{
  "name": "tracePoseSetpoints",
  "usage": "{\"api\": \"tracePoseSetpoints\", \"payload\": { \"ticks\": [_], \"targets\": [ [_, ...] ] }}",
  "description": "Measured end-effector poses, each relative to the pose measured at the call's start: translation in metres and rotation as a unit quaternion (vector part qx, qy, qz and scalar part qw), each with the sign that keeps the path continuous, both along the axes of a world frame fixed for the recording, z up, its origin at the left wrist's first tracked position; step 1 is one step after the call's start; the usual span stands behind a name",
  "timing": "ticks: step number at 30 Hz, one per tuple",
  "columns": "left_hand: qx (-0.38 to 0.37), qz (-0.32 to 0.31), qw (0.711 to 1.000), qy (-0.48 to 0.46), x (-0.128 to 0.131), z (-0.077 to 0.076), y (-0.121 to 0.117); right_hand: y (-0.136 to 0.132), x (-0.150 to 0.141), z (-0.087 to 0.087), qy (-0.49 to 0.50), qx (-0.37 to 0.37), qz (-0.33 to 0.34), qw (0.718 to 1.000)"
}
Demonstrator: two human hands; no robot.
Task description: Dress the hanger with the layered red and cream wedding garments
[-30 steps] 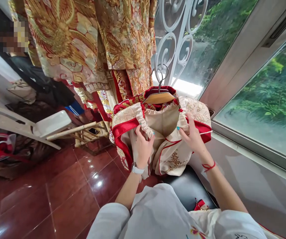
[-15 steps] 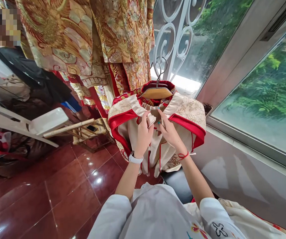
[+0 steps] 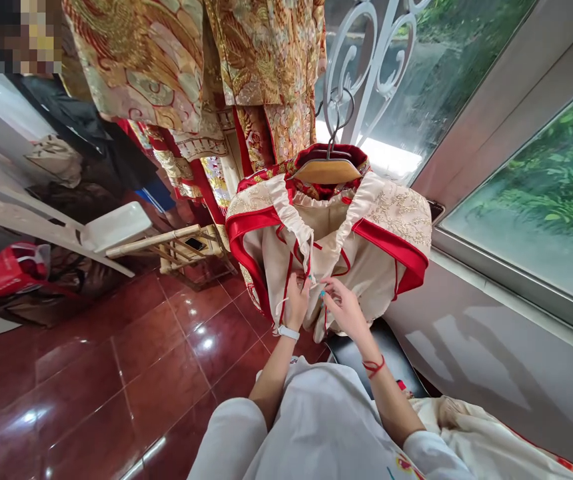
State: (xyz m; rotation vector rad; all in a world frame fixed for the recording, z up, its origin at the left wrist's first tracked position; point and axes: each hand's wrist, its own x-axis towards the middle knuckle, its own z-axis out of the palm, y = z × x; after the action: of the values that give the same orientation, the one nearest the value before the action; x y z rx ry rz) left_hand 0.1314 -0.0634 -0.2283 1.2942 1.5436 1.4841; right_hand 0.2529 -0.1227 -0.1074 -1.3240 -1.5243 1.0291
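Note:
A cream garment with gold embroidery and red satin bands hangs in front of me from a wooden hanger. Its gathered white neckline has come open around the hanger. Below the collar, my left hand pinches the thin white tie at the front edge. Close beside it on the right, my right hand has its thumb and fingertips together on the tie's other part. The exact grip between the fingertips is small and partly hidden.
Gold-embroidered robes hang at upper left. Scrolled white ironwork and a window stand to the right. A bamboo stand, white chair and red bag are left. A black seat is below; a person stands at far left.
Both hands have moved down from the collar to the tie below it. The neckline now shows wider and gathered. The view has shifted slightly, moving the scene to the right.

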Motion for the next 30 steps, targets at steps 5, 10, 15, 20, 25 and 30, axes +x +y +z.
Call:
{"api": "tracePoseSetpoints", "payload": {
  "ticks": [5,10,15,20,25,30],
  "targets": [
    [0.015,-0.019,0.999,0.041,0.003,0.0,-0.03,0.022,-0.015,-0.061,0.027,0.0,-0.082,0.996],
    [0.026,-0.053,0.997,0.05,0.006,-0.008,-0.063,0.016,-0.005,-0.081,0.045,-0.003,-0.074,0.996],
    [0.045,-0.122,0.992,-0.006,-0.003,-0.002,-0.069,0.008,0.011,-0.091,0.187,-0.076,-0.039,0.979],
    [0.041,-0.162,0.986,-0.014,-0.007,0.009,-0.07,-0.002,0.007,-0.097,0.269,-0.095,-0.096,0.954],
    [0.081,-0.143,0.985,0.051,-0.005,0.022,-0.076,-0.009,0.009,-0.095,0.266,-0.097,-0.126,0.951],
    [0.084,-0.141,0.98,0.112,-0.004,0.028,-0.079,-0.012,0.017,-0.088,0.26,-0.092,-0.127,0.953]
  ]
}}
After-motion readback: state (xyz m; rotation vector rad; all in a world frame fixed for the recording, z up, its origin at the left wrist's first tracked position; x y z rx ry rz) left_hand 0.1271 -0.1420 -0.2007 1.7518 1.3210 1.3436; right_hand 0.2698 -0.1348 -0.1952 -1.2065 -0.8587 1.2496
